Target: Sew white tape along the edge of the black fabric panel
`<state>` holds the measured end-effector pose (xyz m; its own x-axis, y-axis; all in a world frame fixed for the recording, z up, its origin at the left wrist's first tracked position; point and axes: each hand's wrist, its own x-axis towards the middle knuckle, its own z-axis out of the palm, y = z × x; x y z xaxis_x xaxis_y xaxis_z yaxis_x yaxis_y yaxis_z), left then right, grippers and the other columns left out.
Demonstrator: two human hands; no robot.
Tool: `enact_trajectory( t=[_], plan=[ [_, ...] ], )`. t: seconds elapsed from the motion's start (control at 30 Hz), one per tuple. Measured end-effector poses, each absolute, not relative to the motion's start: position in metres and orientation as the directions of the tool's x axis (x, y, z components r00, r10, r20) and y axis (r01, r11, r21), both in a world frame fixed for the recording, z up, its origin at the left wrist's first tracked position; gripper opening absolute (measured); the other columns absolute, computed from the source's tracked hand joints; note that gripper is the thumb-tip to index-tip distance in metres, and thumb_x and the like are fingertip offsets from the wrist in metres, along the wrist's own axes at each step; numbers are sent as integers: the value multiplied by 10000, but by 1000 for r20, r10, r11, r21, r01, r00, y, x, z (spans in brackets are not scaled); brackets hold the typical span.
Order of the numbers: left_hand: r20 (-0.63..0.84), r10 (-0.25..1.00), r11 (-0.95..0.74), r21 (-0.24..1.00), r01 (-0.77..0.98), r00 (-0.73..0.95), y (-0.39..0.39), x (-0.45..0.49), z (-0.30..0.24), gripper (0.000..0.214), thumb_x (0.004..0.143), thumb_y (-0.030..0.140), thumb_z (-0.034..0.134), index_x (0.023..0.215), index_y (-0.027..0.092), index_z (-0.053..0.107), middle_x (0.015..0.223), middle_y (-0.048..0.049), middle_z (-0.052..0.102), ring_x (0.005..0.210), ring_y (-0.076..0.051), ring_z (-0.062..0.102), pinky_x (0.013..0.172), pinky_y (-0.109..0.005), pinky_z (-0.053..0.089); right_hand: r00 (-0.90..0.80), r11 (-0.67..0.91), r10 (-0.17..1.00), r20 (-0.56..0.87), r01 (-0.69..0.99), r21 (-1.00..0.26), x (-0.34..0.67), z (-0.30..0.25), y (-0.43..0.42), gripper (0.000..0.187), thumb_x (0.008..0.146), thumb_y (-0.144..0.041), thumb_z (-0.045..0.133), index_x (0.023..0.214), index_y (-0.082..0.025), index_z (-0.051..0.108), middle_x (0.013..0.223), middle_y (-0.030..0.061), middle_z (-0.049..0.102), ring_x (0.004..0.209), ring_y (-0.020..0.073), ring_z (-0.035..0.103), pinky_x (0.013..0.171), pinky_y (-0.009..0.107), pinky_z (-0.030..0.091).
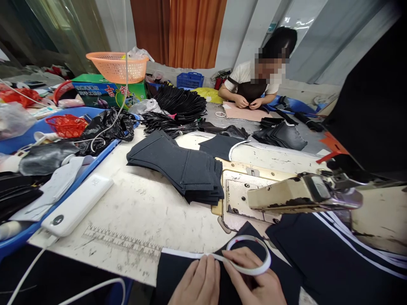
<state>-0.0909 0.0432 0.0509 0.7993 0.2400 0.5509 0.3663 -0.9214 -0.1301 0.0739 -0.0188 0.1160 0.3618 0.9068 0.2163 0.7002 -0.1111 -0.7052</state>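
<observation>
A dark fabric piece [168,271] lies at the table's front edge, with a strip of white tape [181,253] along its upper edge. My left hand [199,281] rests on this piece, fingers stretched out together, their tips on the tape strip. Just to the right, my right hand [257,281] grips a roll of white double-sided-looking tape [266,263], its fingers partly through and around the ring. The strip runs from the roll toward my left fingertips. A dark piece [249,231] shows behind the roll. My thumbs are partly hidden.
A sewing machine [286,195] stands at the right, dark pieces with white edging [305,241] beside it. Stacked dark fabric pieces [178,165] lie mid-table. A white power bank [78,205] sits left, by a blue tray [106,154]. A person [257,80] works across the table.
</observation>
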Motion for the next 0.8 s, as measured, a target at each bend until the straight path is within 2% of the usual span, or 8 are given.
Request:
enact_trajectory(
  t=[0.07, 0.1, 0.23, 0.33, 0.47, 0.67, 0.8],
  plan=[
    [559, 239, -914, -146, 378, 794, 43, -92, 50, 322, 945, 263, 516, 1210, 135, 646, 1219, -61, 649, 1166, -204, 543, 1012, -294, 416, 339, -108, 926, 163, 653, -749, 80, 124, -16, 98, 866, -269, 660, 862, -243, 755, 812, 31, 736, 731, 165, 731, 648, 169, 577],
    [568, 238, -910, -154, 386, 788, 43, -91, 49, 318, 947, 261, 513, 1206, 136, 649, 1210, -63, 650, 1156, -204, 543, 1002, -295, 418, 347, -96, 920, 180, 646, -757, 83, 127, -14, 90, 858, -268, 669, 852, -246, 756, 798, 24, 733, 718, 159, 727, 643, 166, 574],
    [620, 267, -892, -131, 433, 738, 41, -85, 50, 334, 964, 176, 415, 1185, 146, 664, 1114, -49, 676, 1087, -188, 561, 921, -283, 454, 417, -65, 836, 357, 720, -691, 89, 126, -4, 73, 838, -255, 696, 818, -227, 760, 733, 21, 719, 648, 142, 706, 613, 160, 562],
    [643, 314, -875, -89, 475, 698, 40, -78, 52, 385, 952, 115, 358, 1161, 157, 679, 1062, -28, 679, 1038, -162, 563, 849, -271, 463, 419, -77, 813, 405, 766, -638, 89, 119, -1, 101, 848, -265, 683, 795, -214, 751, 743, 38, 721, 656, 152, 710, 626, 177, 570],
    [660, 342, -861, -64, 504, 669, 40, -72, 56, 388, 908, 73, 362, 1094, 134, 698, 991, -26, 661, 975, -151, 543, 816, -298, 429, 429, -133, 835, 344, 765, -631, 89, 113, -2, 156, 867, -319, 663, 797, -216, 757, 743, 43, 718, 630, 155, 701, 581, 188, 563],
    [660, 328, -860, -89, 503, 676, 42, -68, 58, 334, 828, 84, 466, 1068, 124, 695, 958, -40, 643, 951, -166, 517, 786, -325, 398, 449, -193, 845, 291, 764, -616, 90, 113, -2, 205, 887, -337, 620, 806, -224, 771, 758, 46, 728, 590, 149, 689, 512, 189, 530],
    [640, 346, -858, -80, 508, 686, 42, -71, 59, 330, 840, 96, 457, 1071, 138, 689, 950, -30, 654, 945, -165, 521, 789, -327, 392, 471, -249, 850, 237, 755, -606, 91, 111, -2, 222, 882, -345, 592, 818, -241, 777, 759, 40, 715, 522, 136, 617, 508, 227, 503]
  ],
)
